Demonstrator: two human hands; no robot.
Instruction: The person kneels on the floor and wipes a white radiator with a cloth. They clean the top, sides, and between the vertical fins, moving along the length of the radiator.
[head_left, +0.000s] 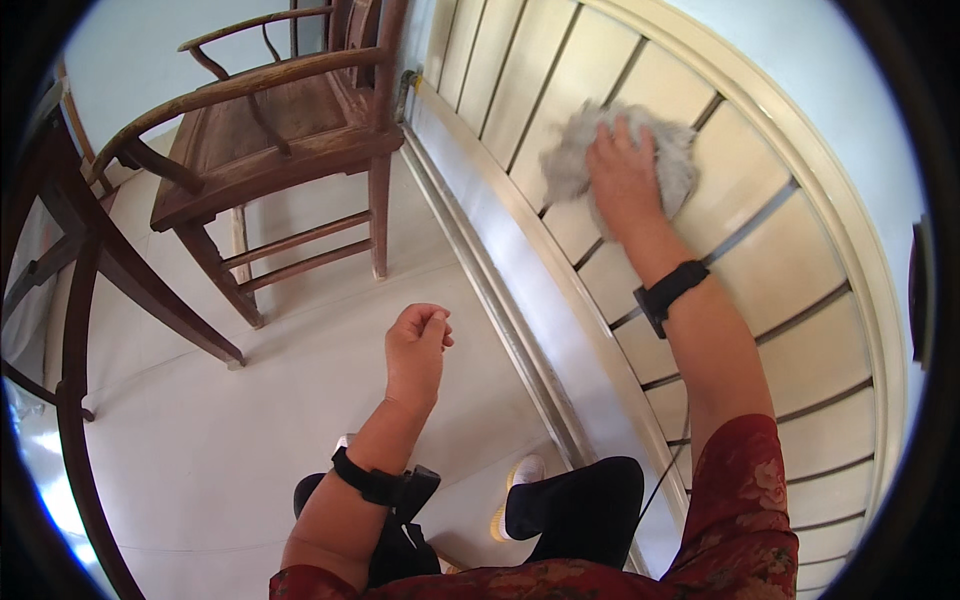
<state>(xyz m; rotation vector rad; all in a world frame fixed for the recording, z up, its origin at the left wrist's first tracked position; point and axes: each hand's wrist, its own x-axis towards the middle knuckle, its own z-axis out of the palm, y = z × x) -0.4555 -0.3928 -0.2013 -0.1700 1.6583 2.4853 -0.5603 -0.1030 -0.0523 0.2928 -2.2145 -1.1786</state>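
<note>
My right hand (626, 176) lies with fingers spread over a grey cloth (675, 161). It presses the cloth flat against a cream slatted panel (757, 240), perhaps a radiator cover, which has dark gaps between its slats. The cloth is bunched and its edges are blurred. Above the tiled floor (300, 427), my left hand (420, 337) hangs apart from the panel. Its fingers are curled closed, and nothing shows in them. Each wrist bears a black strap.
A wooden armchair (285, 142) stands ahead on the left. Nearer on the left are the dark curved legs of other wooden furniture (142, 277). Metal pipes (495, 300) run along the panel's foot. A thin black cable (660, 480) hangs beside my right knee.
</note>
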